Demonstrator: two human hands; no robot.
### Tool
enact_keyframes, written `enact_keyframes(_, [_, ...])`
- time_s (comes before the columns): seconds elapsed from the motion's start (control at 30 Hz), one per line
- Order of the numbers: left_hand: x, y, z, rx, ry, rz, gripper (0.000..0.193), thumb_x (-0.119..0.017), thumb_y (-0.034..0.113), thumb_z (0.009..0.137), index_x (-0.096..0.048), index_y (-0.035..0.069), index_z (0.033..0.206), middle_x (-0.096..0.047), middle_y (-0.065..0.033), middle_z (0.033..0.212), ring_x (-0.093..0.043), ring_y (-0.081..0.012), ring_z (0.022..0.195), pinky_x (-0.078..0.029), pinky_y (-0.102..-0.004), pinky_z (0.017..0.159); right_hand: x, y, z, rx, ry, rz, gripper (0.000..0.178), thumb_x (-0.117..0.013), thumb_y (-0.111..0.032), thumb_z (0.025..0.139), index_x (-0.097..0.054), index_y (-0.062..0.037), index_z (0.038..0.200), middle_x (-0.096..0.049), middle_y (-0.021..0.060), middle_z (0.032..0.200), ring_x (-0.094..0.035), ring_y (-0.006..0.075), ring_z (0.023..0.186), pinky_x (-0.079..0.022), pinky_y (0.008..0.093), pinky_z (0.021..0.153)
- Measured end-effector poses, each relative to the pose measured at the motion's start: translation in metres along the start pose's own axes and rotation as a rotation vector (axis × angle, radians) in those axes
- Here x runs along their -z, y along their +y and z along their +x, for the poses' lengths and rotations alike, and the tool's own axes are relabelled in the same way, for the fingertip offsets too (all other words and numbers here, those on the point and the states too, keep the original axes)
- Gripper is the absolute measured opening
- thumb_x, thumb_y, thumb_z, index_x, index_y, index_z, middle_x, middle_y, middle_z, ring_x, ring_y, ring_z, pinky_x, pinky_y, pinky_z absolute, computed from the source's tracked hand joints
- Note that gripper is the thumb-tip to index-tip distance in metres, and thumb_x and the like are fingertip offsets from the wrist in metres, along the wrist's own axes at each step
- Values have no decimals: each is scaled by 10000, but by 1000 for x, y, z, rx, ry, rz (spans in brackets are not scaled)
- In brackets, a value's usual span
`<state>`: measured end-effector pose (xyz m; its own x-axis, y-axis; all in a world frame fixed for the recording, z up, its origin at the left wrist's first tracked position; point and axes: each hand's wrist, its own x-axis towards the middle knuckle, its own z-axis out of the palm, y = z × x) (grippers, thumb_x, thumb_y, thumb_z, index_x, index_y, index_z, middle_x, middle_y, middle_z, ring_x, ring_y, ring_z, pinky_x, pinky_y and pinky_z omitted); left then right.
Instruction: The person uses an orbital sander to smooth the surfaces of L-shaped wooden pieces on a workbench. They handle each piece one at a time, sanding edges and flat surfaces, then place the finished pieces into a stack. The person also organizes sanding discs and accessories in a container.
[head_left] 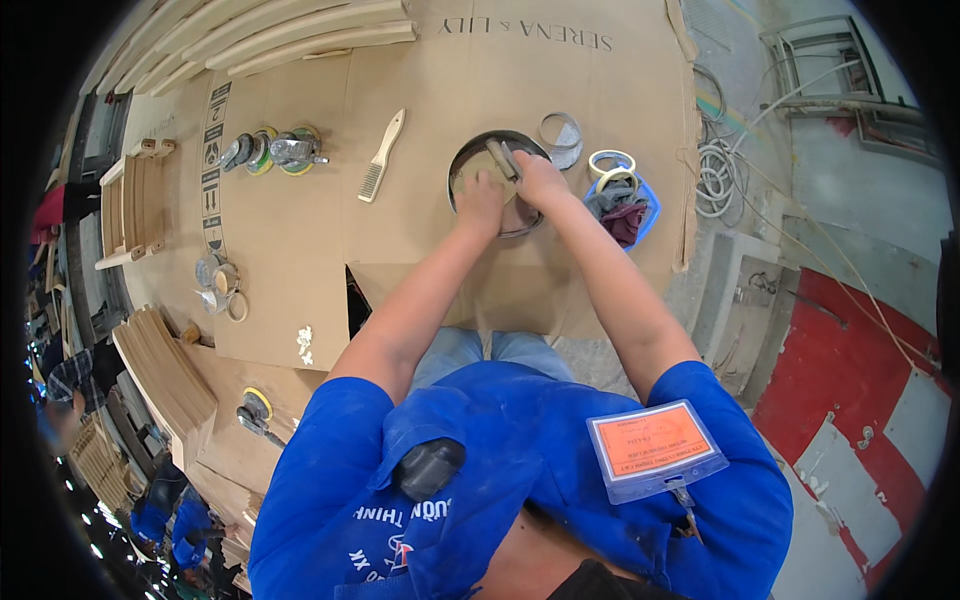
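Note:
A round, dark-rimmed pan [452, 165] with a tan inside sits on the cardboard-covered table in front of me. My left hand [482, 202] reaches over its near rim, fingers bent slightly apart and resting on the tan surface. Closed around a short grey-brown roll [501, 160], my right hand [540, 182] is at the pan's right side. What the roll is made of cannot be made out, and part of it is hidden by the fingers. Just right of the pan lie a grey tape roll [562, 130] and a blue tray [648, 215] with dark cloths.
Pale tape rolls [612, 160] rest against the tray. A wooden-handled wire brush [383, 155] and several orbital sanders [297, 150] lie to the left. More tape rolls [226, 278] are at the left edge. Curved wooden pieces [300, 35] are stacked at the far left; coiled hose [717, 180] lies beyond the table's right edge.

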<state>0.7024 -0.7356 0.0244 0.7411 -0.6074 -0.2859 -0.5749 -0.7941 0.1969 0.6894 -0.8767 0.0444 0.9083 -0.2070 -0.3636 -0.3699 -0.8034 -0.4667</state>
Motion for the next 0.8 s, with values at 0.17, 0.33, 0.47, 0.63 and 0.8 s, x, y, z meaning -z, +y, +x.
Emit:
enact_keyframes(0.17, [8,-14,12,-25,-135,77,213,-565,148,810,-654,68,985,-464,-111,1199,-448,-283,1118,-450,-415,870,31,16,-2,-26,-43,187,462,-545,-146,762,-489,-58,1212,-573,233,1144,-554,407,1044,-456,446,886])
enact_keyframes(0.33, [27,-9,15,-107,-133,31,339,-740,203,666,-633,76,961,-504,-121,1101,-507,-303,1048,-486,-388,831,49,45,-22,-95,386,358,554,-543,-132,755,-451,-39,1294,-594,241,1108,-563,396,1044,-449,425,891])
enact_keyframes(0.47, [27,3,21,-315,-57,-115,403,-794,196,610,-609,67,944,-515,-135,1051,-538,-309,989,-500,-390,815,71,72,-33,-324,421,723,567,-517,-107,766,-433,-37,1323,-612,175,1047,-616,264,887,-478,353,802])
enact_keyframes(0.63, [10,-8,19,-310,-224,10,369,-749,182,657,-633,29,972,-513,-134,1127,-503,-340,1081,-523,-393,827,82,80,-47,-318,434,982,605,-488,-56,769,-403,-80,1368,-574,83,938,-541,145,718,-465,283,695])
enact_keyframes(0.8, [0,-6,22,-293,-246,5,294,-686,124,690,-621,36,963,-547,-137,1046,-552,-330,999,-521,-390,800,74,79,-60,-303,364,950,576,-498,-33,791,-400,-94,1356,-556,54,973,-511,110,729,-447,260,652])
